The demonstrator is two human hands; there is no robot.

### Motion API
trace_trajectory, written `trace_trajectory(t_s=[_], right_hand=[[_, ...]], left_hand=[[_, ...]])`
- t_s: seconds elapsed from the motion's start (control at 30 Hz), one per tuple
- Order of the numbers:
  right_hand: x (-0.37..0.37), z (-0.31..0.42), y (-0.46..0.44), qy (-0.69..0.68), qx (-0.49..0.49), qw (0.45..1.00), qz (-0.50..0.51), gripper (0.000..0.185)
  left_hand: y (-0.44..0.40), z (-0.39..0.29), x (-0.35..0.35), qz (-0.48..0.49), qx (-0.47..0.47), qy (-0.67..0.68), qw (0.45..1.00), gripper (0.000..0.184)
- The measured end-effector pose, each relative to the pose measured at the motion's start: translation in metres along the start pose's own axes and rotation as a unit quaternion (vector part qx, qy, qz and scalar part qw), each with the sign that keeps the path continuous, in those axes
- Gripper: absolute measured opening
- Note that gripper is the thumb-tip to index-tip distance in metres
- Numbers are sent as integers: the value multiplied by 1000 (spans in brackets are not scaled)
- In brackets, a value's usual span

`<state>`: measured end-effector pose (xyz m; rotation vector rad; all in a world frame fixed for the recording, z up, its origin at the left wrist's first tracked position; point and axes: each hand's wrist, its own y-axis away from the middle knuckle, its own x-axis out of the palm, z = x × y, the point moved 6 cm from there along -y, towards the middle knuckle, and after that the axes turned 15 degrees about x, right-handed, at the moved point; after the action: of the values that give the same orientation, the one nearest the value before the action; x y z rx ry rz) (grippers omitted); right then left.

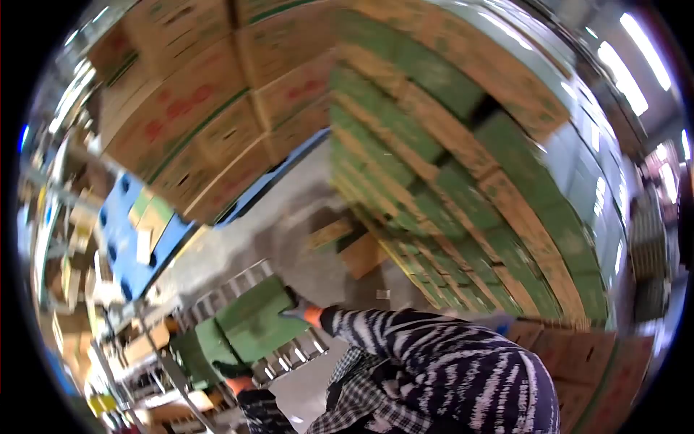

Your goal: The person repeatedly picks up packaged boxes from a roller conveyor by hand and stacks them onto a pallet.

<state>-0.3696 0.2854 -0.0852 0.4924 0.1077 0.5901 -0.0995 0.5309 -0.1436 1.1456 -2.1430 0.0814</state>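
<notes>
A green box (262, 320) lies on a roller conveyor (293, 358), with a second green box (196, 349) close against its left side. My right hand (296, 307), in a dark glove with an orange cuff, grips the right end of the first box. At that box's near left corner is my left hand (233, 370), gloved the same way, its fingers closed against the edge where the two boxes meet. The undersides of both boxes and some fingertips are hidden.
A tall stack of green and brown boxes (463, 181) rises at the right, partly film-wrapped. Brown cartons (195, 108) stand piled at the upper left near a blue pallet (130, 231). A loose open carton (361, 253) lies on the floor. Shelving (72, 239) lines the left.
</notes>
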Motion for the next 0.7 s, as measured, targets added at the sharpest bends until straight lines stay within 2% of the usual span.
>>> trace_trajectory(t_s=[0.03,0.1,0.13,0.17,0.23,0.27,0.3,0.37,0.4,0.43,0.47,0.5,0.53,0.57,0.6,0.63,0.7], right_hand=[[-5,6,8,22,13,999,-27,90],[-13,-14,-8,-49,1,999,-8,97],[-25,-5,9,-20,51,998,-26,96],[-36,8,27,-38,54,997,-42,96],[-64,26,76,145,-56,958,-240,95],[-74,38,109,34,-19,992,-116,94],[-81,31,122,14,-9,991,-130,94],[-94,24,159,-91,-136,979,-124,92],[-113,32,203,-27,-83,979,-186,91],[-124,31,237,-33,-87,976,-199,91],[-138,32,273,-44,-141,959,-243,90],[-150,34,312,-54,-194,937,-286,90],[-160,39,343,-56,-197,933,-296,90],[-173,51,389,-55,-252,916,-308,92],[-186,63,425,-48,-309,896,-315,94],[-194,65,456,-40,-347,871,-345,98],[-215,74,513,-62,-372,842,-386,101]], left_hand=[[7,6,-1,-75,-39,-29,996,66],[0,9,11,-55,63,-73,994,69],[7,7,31,-61,9,-43,997,69],[19,5,47,-70,-47,-17,996,69],[47,7,69,-20,-75,-9,997,70],[68,6,86,-5,-57,-9,998,68],[86,0,108,4,-41,-8,999,66],[133,-2,149,33,5,10,999,61],[154,1,167,45,28,26,998,59],[162,7,173,97,-4,129,987,59],[173,13,178,145,-48,222,963,58],[183,15,192,188,-140,365,901,59],[195,17,203,214,-249,473,818,60],[247,0,266,166,-117,311,928,61],[305,-19,327,95,-25,88,991,62],[288,-18,327,184,-21,112,976,65],[341,-33,403,142,-52,111,982,69]])
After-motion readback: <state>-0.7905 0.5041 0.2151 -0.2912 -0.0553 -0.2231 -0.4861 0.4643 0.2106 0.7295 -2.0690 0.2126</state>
